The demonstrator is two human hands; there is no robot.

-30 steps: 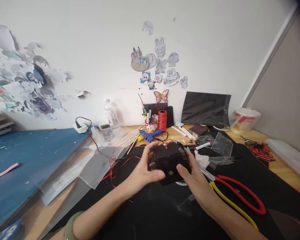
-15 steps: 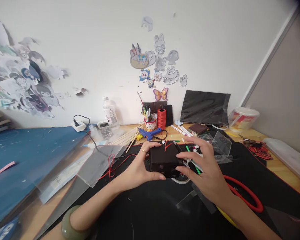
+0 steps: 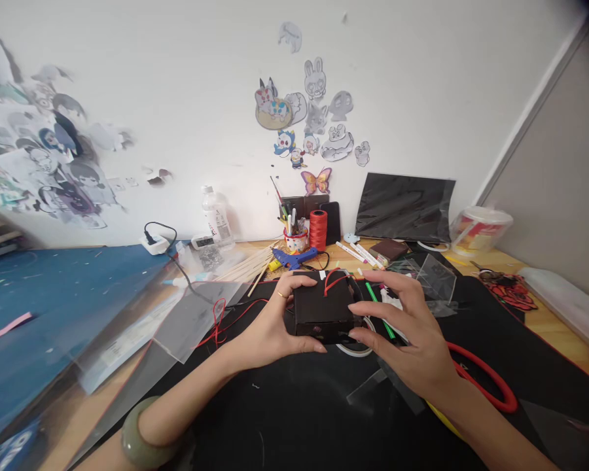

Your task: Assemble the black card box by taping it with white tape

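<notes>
A small black box (image 3: 321, 307) is held up over the black mat (image 3: 255, 412). A short red ribbon (image 3: 334, 281) stands out of its top, near a small white patch. My left hand (image 3: 277, 320) grips the box from the left, thumb along the lower front edge and index finger over the top; a ring is on one finger. My right hand (image 3: 405, 327) is at the box's right side with fingers spread and curved, index fingertip and thumb at the right corner. Whether those fingertips press on the box is hard to see.
Behind the box lie a blue glue gun (image 3: 297, 257), wooden sticks (image 3: 245, 265) and a red thread spool (image 3: 318, 229). Clear plastic sheets (image 3: 199, 314) and red ribbon (image 3: 218, 327) are left; a red ring-shaped tube (image 3: 500, 389) and green pen (image 3: 380, 311) are right.
The box has tilted so that more of its top shows. My right hand has shifted slightly right, its fingers still near the box's right corner. My left hand keeps its grip.
</notes>
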